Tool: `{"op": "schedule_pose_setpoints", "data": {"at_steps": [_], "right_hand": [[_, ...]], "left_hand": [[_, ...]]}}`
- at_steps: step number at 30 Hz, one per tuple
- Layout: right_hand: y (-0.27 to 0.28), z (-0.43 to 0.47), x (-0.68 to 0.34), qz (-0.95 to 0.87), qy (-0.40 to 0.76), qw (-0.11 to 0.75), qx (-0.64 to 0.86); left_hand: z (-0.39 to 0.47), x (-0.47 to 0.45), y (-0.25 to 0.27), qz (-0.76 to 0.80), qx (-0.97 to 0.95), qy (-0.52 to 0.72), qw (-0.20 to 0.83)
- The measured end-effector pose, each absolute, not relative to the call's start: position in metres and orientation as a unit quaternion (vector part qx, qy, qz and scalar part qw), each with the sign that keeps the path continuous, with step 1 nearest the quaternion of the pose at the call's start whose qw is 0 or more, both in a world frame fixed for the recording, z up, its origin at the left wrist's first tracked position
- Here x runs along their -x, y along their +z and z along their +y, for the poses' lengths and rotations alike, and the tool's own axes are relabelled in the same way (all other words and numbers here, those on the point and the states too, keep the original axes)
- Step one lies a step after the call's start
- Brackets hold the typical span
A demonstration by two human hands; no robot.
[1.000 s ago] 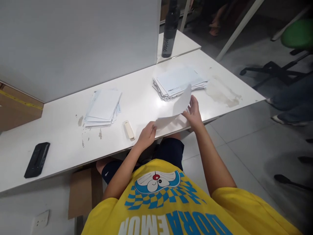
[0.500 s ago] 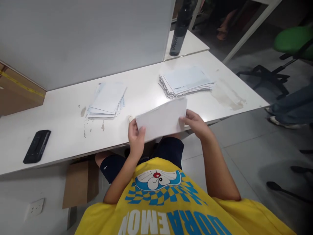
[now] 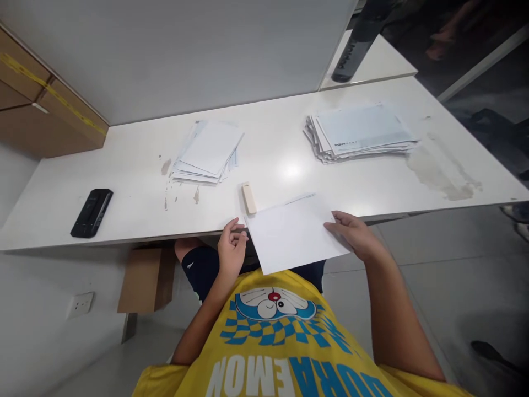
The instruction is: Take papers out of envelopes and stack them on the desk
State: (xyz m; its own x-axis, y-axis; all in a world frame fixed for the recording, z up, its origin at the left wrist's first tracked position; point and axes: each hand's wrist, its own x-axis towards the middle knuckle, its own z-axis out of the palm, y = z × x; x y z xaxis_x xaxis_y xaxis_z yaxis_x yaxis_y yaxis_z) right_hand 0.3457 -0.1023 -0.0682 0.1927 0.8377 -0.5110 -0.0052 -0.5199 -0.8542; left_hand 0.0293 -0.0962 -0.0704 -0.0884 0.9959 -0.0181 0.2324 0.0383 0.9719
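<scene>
My right hand (image 3: 351,234) grips the right edge of white paper (image 3: 297,234), thumb on top, at the desk's front edge. The paper reaches over my lap, and a second edge shows behind its far side. My left hand (image 3: 232,251) is beside the paper's left edge, its fingers loosely bent and apart with nothing in them. Just beyond the paper's far left corner lies a small beige oblong block (image 3: 248,198). A loose stack of paper (image 3: 212,149) rests at left centre, and a thicker stack (image 3: 363,129) with printing on its top sheet lies to the right.
The white desk (image 3: 273,132) runs along a grey partition (image 3: 198,55). A black flat device (image 3: 91,213) lies at left, near cardboard boxes (image 3: 70,116). A dark bottle (image 3: 351,58) stands at the back right. Another cardboard box (image 3: 142,278) is below the desk.
My left hand has come off the paper. The paper has swung flatter and lower towards me, still in my right hand. The view has shifted, so the beige block now shows fully.
</scene>
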Motion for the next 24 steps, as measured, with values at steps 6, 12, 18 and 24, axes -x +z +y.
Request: {"op": "schedule_pose_setpoints", "data": {"at_steps": [6,12,18,24], "right_hand": [[-0.049,-0.103,-0.33,-0.308,0.533,0.406,0.676],[-0.062,-0.102,-0.336,-0.312,0.551,0.412,0.655],[-0.054,-0.103,-0.331,-0.297,0.536,0.411,0.675],[-0.063,-0.099,-0.343,-0.354,0.498,0.383,0.693]], "left_hand": [[-0.096,-0.037,-0.057,0.572,-0.723,0.343,0.182],[-0.074,-0.038,-0.056,0.495,-0.792,0.355,0.036],[-0.053,-0.045,-0.077,0.455,-0.799,0.393,-0.006],[-0.033,-0.038,-0.074,0.427,-0.816,0.389,0.012]]}}
